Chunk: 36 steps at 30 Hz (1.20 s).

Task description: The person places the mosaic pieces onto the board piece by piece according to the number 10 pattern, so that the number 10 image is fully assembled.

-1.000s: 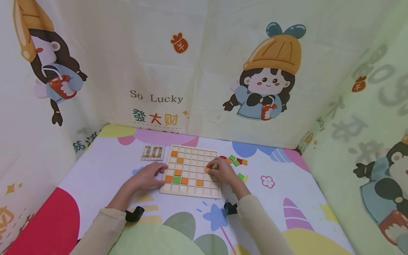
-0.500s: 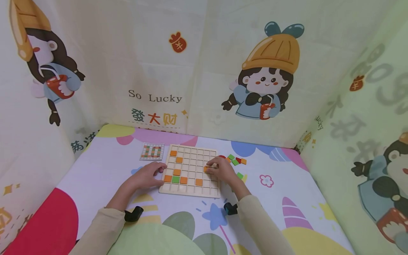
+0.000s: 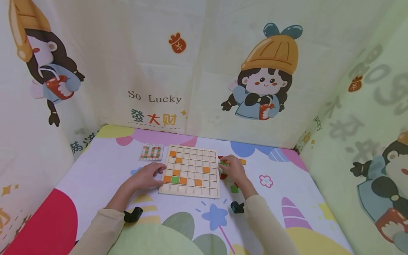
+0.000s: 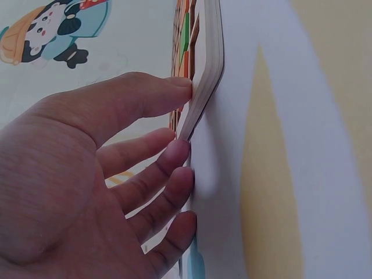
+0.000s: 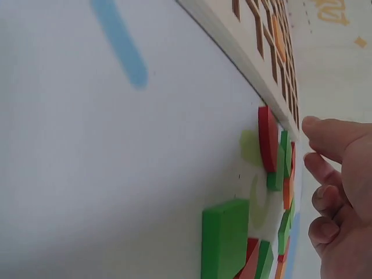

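Note:
A wooden grid board (image 3: pixel 190 191) lies in the middle of the table in the head view, with several orange tiles and one green tile (image 3: pixel 175 180) set in its squares. At its left edge, my left hand (image 3: pixel 146 177) touches the rim with thumb and relaxed fingers. A lone orange tile (image 3: pixel 206 170) sits in a square toward the board's right side. Just off the right edge, my right hand (image 3: pixel 235 168) hovers over loose pieces. In the right wrist view its thumb and index finger are apart, and I see nothing between them. The hand hides some pieces in the head view.
A small printed pattern card (image 3: pixel 151 151) lies left of the board's far corner. Loose pieces right of the board include a thick green block (image 5: pixel 224 238) and a red rounded piece (image 5: pixel 267 139). A patterned cloth wall (image 3: pixel 204 71) stands behind the table.
My right hand has let go of the orange tile on the board and moved right, over the loose pieces. The left hand stays at the board's left edge.

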Each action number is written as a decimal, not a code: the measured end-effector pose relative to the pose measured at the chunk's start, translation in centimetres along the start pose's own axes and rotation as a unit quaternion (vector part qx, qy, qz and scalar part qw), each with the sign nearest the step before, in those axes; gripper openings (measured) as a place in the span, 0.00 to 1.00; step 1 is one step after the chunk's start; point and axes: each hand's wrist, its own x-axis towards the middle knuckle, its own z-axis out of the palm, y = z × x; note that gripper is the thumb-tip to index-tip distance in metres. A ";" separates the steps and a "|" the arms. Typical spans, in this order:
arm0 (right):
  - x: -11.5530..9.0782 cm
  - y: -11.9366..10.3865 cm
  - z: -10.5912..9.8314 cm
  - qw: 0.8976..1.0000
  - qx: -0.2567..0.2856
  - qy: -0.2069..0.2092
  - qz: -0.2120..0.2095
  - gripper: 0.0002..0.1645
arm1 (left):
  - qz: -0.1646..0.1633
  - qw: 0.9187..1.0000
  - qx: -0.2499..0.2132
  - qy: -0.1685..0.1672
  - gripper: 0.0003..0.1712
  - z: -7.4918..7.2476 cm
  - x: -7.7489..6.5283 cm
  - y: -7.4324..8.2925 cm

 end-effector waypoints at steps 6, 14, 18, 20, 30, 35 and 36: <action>0.4 1.4 -0.4 0.999 -0.011 0.001 0.036 0.17 | 0.002 1.000 0.001 0.001 0.31 0.0 0.1 -0.1; 1.2 2.5 -0.3 0.996 -0.019 -0.006 0.091 0.18 | 0.007 1.000 0.003 0.003 0.31 0.0 0.1 0.0; 1.5 2.4 -0.2 0.995 -0.016 -0.008 0.094 0.18 | 0.006 1.000 0.002 0.002 0.31 -0.1 0.0 0.1; 1.6 2.3 -0.2 0.996 -0.019 -0.008 0.090 0.19 | 0.002 1.000 0.001 0.001 0.31 -0.1 0.0 0.1; 2.0 2.0 0.2 0.993 -0.003 -0.016 0.114 0.22 | -0.001 1.000 -0.003 -0.001 0.31 0.2 0.1 -0.2; 2.1 2.1 0.5 0.993 0.002 -0.014 0.116 0.23 | -0.001 1.000 0.003 0.002 0.31 0.3 0.1 -0.3; 2.1 2.1 0.5 0.993 0.003 -0.014 0.116 0.23 | -0.002 1.000 0.004 0.003 0.31 0.3 0.1 -0.4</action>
